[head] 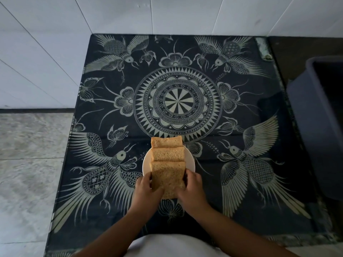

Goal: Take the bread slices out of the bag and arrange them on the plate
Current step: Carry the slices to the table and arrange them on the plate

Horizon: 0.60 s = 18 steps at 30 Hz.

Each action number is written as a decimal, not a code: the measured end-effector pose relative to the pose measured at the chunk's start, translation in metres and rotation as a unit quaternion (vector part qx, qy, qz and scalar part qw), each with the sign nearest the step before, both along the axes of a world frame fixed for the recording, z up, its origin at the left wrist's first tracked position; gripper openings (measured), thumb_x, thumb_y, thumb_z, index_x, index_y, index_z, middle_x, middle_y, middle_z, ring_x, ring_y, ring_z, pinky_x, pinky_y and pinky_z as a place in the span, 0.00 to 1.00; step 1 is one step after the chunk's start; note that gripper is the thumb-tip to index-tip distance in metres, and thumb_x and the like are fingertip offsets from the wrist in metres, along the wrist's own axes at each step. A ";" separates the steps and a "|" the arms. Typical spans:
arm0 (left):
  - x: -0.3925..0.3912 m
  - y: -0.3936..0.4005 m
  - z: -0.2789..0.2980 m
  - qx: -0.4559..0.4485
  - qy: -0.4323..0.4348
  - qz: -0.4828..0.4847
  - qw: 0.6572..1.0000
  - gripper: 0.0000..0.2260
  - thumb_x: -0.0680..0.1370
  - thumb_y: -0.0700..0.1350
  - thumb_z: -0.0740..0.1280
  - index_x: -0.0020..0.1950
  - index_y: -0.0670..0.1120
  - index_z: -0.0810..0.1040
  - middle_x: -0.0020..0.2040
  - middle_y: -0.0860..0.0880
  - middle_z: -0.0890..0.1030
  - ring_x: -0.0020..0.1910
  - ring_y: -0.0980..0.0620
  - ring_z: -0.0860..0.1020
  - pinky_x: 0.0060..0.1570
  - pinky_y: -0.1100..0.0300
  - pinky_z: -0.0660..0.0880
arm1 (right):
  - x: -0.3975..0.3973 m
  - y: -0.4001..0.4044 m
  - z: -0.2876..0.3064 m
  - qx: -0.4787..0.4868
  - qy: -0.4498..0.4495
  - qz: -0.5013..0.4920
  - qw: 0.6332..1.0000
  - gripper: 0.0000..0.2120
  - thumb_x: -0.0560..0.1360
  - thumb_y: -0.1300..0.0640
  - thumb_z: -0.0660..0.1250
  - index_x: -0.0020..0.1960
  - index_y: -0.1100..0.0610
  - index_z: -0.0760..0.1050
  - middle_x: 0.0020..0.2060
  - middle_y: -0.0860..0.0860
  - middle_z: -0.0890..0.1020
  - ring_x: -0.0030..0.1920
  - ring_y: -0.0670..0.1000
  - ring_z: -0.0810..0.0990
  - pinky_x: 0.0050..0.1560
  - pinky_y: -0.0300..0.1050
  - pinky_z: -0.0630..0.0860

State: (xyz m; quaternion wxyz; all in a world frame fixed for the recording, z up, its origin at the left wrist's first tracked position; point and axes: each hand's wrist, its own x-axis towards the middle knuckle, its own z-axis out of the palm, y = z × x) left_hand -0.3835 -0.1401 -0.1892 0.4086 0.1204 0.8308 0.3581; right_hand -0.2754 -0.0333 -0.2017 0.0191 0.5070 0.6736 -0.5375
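A small white plate [190, 160] sits near the front of the table. Three brown bread slices overlap on it in a row running away from me: the far slice [166, 142], the middle slice [168, 154] and the near slice [168, 178]. The near slice overhangs the plate's front edge. My left hand [145, 190] grips its left side and my right hand [192, 190] grips its right side. No bag is visible.
The table [204, 191] wears a dark cloth printed with pale birds, flowers and a central round pattern. A dark grey bin [319, 130] stands right of the table. White tiled walls lie behind and to the left, with grey floor at the left.
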 end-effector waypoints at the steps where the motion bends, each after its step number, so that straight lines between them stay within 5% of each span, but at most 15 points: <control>1: 0.000 0.002 0.001 0.004 0.002 0.007 1.000 0.25 0.73 0.42 0.68 0.70 0.48 0.67 0.59 0.49 0.67 0.55 0.51 0.72 0.51 0.57 0.76 | 0.000 0.000 0.000 0.003 0.002 -0.001 1.000 0.30 0.72 0.52 0.72 0.71 0.52 0.66 0.59 0.47 0.64 0.60 0.48 0.71 0.57 0.41 0.70; 5: 0.002 0.007 0.004 0.012 0.004 0.012 1.000 0.25 0.74 0.42 0.68 0.70 0.48 0.66 0.60 0.48 0.66 0.56 0.51 0.71 0.46 0.63 0.73 | 0.000 0.000 0.000 -0.003 0.015 0.007 1.000 0.29 0.73 0.51 0.72 0.71 0.51 0.66 0.60 0.48 0.63 0.60 0.48 0.71 0.57 0.39 0.69; 8: 0.001 0.006 0.004 0.025 0.000 0.016 1.000 0.25 0.72 0.47 0.68 0.69 0.50 0.66 0.60 0.49 0.69 0.57 0.50 0.72 0.49 0.58 0.73 | 0.001 0.002 0.001 0.019 0.017 0.011 1.000 0.27 0.73 0.50 0.71 0.69 0.50 0.68 0.58 0.48 0.64 0.62 0.50 0.70 0.61 0.44 0.70; 12: -0.005 0.014 0.014 0.154 -0.080 0.068 0.983 0.14 0.78 0.41 0.65 0.59 0.57 0.71 0.55 0.51 0.79 0.51 0.55 0.81 0.41 0.64 0.78 | -0.005 0.012 0.004 0.004 0.027 -0.022 0.999 0.33 0.74 0.48 0.70 0.74 0.52 0.62 0.67 0.50 0.66 0.70 0.51 0.65 0.70 0.53 0.66; 18: -0.012 0.022 0.010 0.210 -0.193 0.095 0.954 0.21 0.81 0.41 0.59 0.73 0.54 0.63 0.64 0.46 0.76 0.59 0.50 0.78 0.45 0.63 0.79 | -0.009 0.028 0.009 -0.061 0.116 -0.109 0.985 0.29 0.80 0.48 0.62 0.78 0.51 0.57 0.73 0.49 0.67 0.71 0.50 0.67 0.71 0.54 0.67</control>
